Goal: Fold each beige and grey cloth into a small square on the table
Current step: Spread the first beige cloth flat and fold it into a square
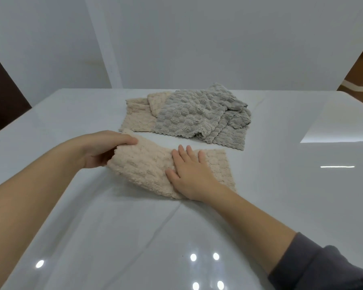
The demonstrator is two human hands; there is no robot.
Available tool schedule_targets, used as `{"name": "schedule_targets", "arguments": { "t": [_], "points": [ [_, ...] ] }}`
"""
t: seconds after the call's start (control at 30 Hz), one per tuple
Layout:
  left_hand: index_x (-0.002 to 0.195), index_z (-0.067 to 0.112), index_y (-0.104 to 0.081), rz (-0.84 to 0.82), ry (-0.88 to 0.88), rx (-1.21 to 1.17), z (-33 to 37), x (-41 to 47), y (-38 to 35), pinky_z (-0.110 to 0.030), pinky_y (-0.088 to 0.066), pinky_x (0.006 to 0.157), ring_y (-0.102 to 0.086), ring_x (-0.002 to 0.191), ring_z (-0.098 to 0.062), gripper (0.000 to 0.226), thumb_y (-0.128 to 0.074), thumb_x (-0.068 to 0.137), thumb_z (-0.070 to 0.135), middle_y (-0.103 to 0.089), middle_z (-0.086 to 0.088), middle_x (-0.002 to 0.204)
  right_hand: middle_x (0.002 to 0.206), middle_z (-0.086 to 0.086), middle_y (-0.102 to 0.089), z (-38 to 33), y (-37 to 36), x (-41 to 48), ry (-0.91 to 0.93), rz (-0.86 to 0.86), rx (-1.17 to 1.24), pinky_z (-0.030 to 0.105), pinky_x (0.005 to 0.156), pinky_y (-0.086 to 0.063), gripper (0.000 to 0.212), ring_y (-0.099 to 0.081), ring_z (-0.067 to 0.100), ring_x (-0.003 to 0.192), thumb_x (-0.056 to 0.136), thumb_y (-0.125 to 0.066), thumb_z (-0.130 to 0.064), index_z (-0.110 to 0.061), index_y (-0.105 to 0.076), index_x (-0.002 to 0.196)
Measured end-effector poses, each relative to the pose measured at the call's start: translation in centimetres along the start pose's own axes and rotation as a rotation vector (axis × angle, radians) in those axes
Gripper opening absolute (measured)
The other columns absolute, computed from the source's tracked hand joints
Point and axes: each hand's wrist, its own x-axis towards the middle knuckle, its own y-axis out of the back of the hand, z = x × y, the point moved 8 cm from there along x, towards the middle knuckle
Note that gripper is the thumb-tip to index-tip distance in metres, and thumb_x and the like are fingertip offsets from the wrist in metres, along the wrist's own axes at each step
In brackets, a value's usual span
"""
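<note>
A beige cloth (pixel 143 166) lies on the white, glossy bench (pixel 281 195) just below the middle of the frame, partly folded into a band that runs from left to right. The left grip (pixel 105 149), a bare hand coming in from the left edge, is clamped on the cloth's left end: the fingers curl over the top of the fabric, and that end is raised off the bench and bent over towards the right. The right grip (pixel 191 174), coming in from the lower right, lies flat on the middle of the cloth with its fingers straight and a little spread, pressing the fabric down; nothing is held in it. The cloth's right end lies flat on the bench beyond those fingers.

Above this cloth, near the centre of the frame, is a loose pile. Grey cloths (pixel 197 116) lie rumpled on top and to the right, overlapping the beige ones (pixel 138 116), which stick out at the left. The pile's near edge is just beside the held cloth.

A dark grey sleeve (pixel 327 266) covers the right forearm at the lower right corner. Round light spots (pixel 193 257) glint on the bench at the bottom. White panels (pixel 176 38) stand behind the bench.
</note>
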Motion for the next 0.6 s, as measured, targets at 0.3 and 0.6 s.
{"name": "schedule_targets", "arguments": {
  "t": [0.3,0.6],
  "points": [
    [0.093,0.010,-0.058,-0.263,-0.391,-0.096,6.8,-2.5,-10.7,-0.031,-0.056,0.056,-0.067,0.079,-0.023,0.044,-0.043,0.093,0.051,-0.068,-0.011,0.085,0.134,0.023,-0.054,2.9,2.5,-1.4,-0.329,-0.121,2.131,0.049,0.108,-0.037,0.064,-0.056,0.035,0.116,0.100,-0.034,-0.050,0.002,-0.047,0.135],
    [0.155,0.017,-0.017,0.151,-0.597,0.505,0.9,1.2,-11.8,-0.026,0.000,0.119,0.001,0.148,-0.006,0.061,-0.029,0.102,0.044,-0.004,0.004,0.163,0.132,0.028,-0.056,4.7,2.0,-2.4,-0.386,-0.126,2.120,0.046,0.102,-0.041,0.063,-0.053,0.037,0.125,0.101,-0.031,-0.045,0.008,-0.050,0.130]
  ]
}}
